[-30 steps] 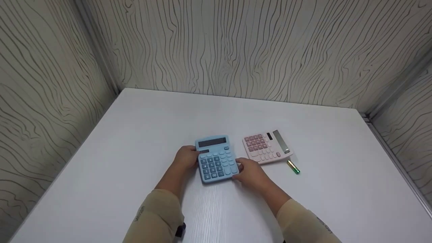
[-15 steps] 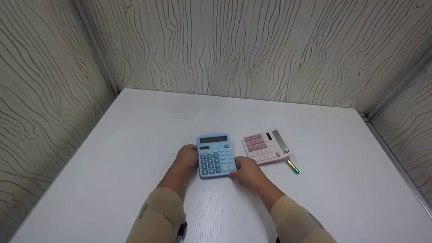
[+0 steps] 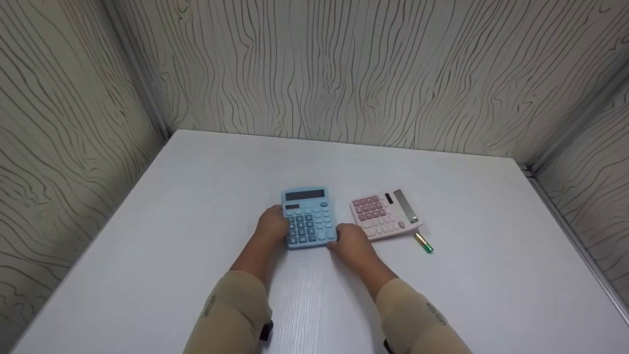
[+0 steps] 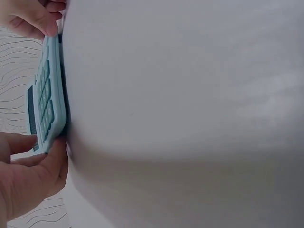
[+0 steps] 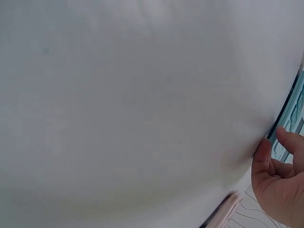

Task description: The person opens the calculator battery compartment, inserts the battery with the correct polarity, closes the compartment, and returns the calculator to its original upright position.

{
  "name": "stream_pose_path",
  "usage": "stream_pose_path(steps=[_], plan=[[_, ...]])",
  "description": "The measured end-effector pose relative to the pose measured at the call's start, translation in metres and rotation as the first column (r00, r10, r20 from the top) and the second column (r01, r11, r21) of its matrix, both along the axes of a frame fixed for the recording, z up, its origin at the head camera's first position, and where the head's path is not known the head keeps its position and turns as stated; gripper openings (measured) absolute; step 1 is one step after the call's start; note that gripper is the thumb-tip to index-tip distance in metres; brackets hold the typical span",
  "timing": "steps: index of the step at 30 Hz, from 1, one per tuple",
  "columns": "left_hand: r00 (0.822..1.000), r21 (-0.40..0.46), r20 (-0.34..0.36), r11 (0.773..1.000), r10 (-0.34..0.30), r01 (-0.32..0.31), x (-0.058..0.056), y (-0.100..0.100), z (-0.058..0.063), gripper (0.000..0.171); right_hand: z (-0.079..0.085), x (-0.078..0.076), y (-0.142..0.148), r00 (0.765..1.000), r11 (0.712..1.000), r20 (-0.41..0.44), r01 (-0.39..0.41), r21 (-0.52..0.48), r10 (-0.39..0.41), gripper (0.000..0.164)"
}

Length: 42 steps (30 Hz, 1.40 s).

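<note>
A blue calculator [image 3: 309, 216] lies face up at the middle of the white table, its dark display toward the far side. My left hand [image 3: 272, 223] grips its left edge; in the left wrist view the thumb of that left hand [image 4: 33, 180] is on the top face and the fingers are at the side and underneath. My right hand [image 3: 351, 244] pinches the lower right corner, and the right wrist view shows this right hand [image 5: 282, 175] with thumb and fingertips at the calculator's edge [image 5: 289, 111].
Just right of the blue calculator lies a pink calculator [image 3: 385, 215], turned sideways with its display to the right. A green and gold battery pair [image 3: 423, 243] sits by its lower right corner. Patterned walls [image 3: 324, 69] enclose the table [image 3: 221, 167] at the back and sides.
The blue calculator has moved slightly away from me and turned a little straighter, both hands staying on it. My right hand has shifted left with it. The pink calculator and batteries have stayed put.
</note>
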<state>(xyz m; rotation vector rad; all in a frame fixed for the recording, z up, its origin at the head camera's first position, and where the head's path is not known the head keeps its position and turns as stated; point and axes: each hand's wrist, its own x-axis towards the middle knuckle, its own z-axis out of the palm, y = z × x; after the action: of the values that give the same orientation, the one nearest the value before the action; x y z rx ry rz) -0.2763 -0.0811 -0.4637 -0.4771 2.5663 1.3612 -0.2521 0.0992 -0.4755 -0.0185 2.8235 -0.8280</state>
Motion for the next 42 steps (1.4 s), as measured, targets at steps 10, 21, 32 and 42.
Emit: stream_pose_path(steps=[10, 21, 32, 42], plan=[[1.0, -0.008, 0.004, 1.0, 0.002, -0.002, 0.0, 0.002, 0.005, 0.051, -0.001, -0.001, -0.007, 0.999, 0.997, -0.032, 0.033, 0.073, -0.031, 0.035], [0.999, -0.031, 0.018, 0.999, -0.03, 0.03, -0.003, -0.001, 0.004, 0.049, -0.001, -0.003, -0.005, 0.999, 0.997, -0.033, 0.029, 0.071, -0.027, 0.032], [0.999, 0.003, 0.043, 1.0, -0.015, 0.015, 0.001, -0.015, 0.012, 0.049, 0.011, -0.002, 0.007, 0.999, 0.999, -0.031, 0.03, 0.023, -0.029, 0.047], [0.998, 0.061, -0.028, 0.996, -0.059, 0.06, -0.003, -0.003, 0.028, 0.047, 0.032, -0.015, 0.036, 0.997, 0.997, -0.049, 0.061, 0.04, -0.059, 0.042]])
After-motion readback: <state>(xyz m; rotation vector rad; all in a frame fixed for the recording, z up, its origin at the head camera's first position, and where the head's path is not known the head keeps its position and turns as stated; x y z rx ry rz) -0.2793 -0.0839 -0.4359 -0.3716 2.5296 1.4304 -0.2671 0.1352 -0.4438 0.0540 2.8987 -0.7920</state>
